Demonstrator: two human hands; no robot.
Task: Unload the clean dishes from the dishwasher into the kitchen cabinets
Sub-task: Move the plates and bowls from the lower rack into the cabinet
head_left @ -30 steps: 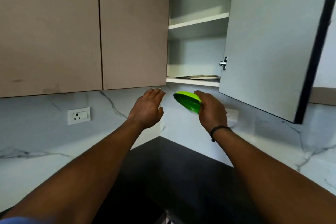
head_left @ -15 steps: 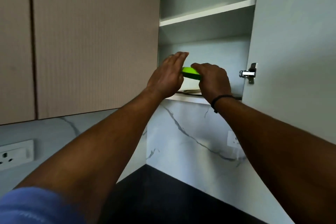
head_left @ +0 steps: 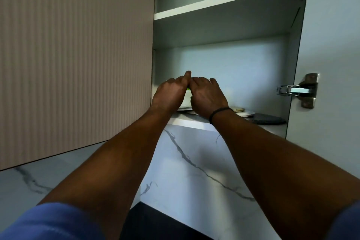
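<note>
- Over the lower shelf [head_left: 194,122], left hand [head_left: 169,93] and right hand [head_left: 207,97] meet, fingers curled round a green dish [head_left: 188,89], mostly hidden.
- Beneath the hands lie flat plates [head_left: 246,113]; right of them, a dark mat [head_left: 267,119].

The light is dim and cool. The brightest patch lies on the cabinet's back wall [head_left: 233,68], pale blue-white, and another falls on the marble backsplash [head_left: 185,171]. The underside of the upper shelf [head_left: 224,31] sits in shadow. Both forearms read dark, almost silhouetted. The fingertips [head_left: 188,73] are smeared by motion blur. The metal hinge [head_left: 300,89] catches a small glint. Straight edges bow near the frame's borders.
</note>
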